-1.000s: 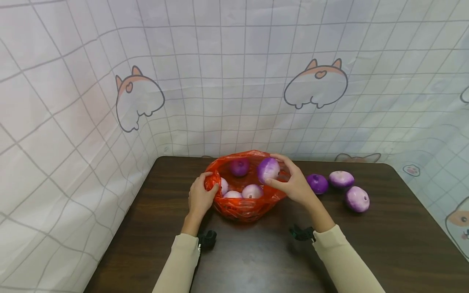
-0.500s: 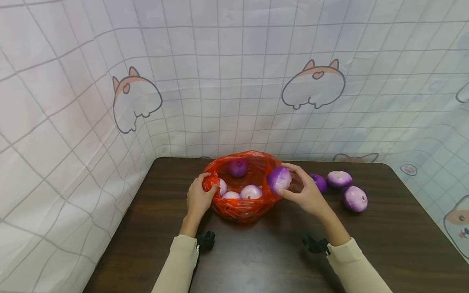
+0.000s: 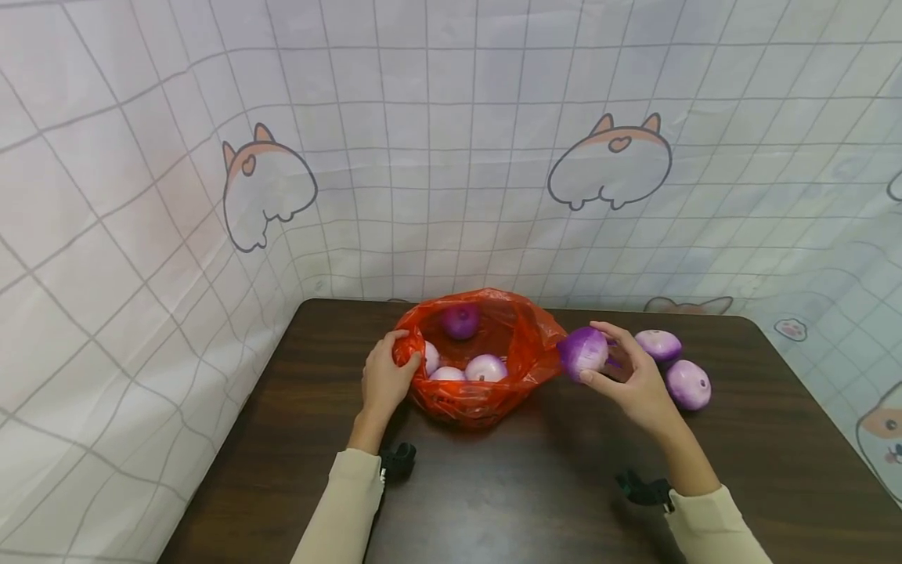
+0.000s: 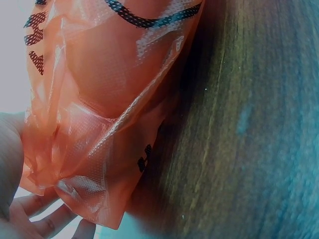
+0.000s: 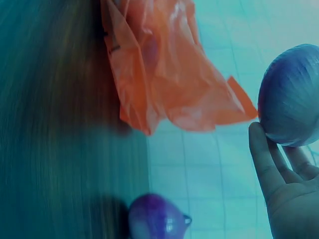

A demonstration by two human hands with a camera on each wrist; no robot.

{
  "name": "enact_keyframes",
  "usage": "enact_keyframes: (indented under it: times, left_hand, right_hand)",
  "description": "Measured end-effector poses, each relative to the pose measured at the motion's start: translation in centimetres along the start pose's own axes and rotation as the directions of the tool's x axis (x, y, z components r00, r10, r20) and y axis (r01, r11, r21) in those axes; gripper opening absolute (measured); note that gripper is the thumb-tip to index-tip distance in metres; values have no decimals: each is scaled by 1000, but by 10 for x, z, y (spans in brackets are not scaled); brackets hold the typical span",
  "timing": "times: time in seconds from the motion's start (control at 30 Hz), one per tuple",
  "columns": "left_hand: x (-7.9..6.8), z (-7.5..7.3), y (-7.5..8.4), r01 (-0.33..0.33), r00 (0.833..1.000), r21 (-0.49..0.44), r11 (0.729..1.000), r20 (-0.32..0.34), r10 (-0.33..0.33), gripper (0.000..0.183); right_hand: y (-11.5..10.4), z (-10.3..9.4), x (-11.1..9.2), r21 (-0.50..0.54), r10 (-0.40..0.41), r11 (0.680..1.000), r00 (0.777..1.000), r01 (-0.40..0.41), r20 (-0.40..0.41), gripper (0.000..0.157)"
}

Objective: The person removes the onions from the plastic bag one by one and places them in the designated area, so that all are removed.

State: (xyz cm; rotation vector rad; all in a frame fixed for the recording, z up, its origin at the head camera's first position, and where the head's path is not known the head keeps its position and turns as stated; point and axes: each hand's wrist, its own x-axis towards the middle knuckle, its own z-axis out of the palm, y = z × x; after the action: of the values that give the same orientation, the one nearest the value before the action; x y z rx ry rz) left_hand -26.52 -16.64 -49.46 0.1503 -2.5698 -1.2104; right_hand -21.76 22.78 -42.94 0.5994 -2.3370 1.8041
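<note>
Left hand (image 3: 386, 376) pinching the rim of a red plastic bag (image 3: 472, 411), right hand (image 3: 641, 384) holding a purple-and-white onion (image 3: 586, 354) between thumb and fingers.
The held onion is outside the bag, just beside its right edge; whether they touch, I cannot tell. The bag sits open on the dark tabletop (image 3: 493, 501) with four onions showing inside: three pale ones (image 3: 486, 368) toward the front and a deep purple one (image 3: 460, 321) at the back. Beyond the right hand lie two more onions (image 3: 689, 385), near each other. A grid-patterned cloth (image 3: 437, 157) hangs behind.
</note>
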Motion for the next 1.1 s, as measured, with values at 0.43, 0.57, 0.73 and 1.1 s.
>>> enact_keyframes:
  times: [0.43,0.57,0.73,1.1]
  left_hand:
    - [0,-1,0,3,1000,4,1000,3,-3,46]
    - [1,-1,0,7,1000,6,1000,8,-7,45]
    - [0,-1,1,6,1000,0,1000,10,-6,45]
    - [0,-2,0,11,1000,-11,1000,19,-11,46]
  right_hand:
    - [15,-29,-7,3,7,1000,993,-7,-115,69]
    - [21,-36,-9,23,14,1000,993,-12,-114,68]
    - [29,-41,-10,45,22,999,994,-18,-109,66]
    - [46,-45,-11,-22,72,997,990,-75,-124,64]
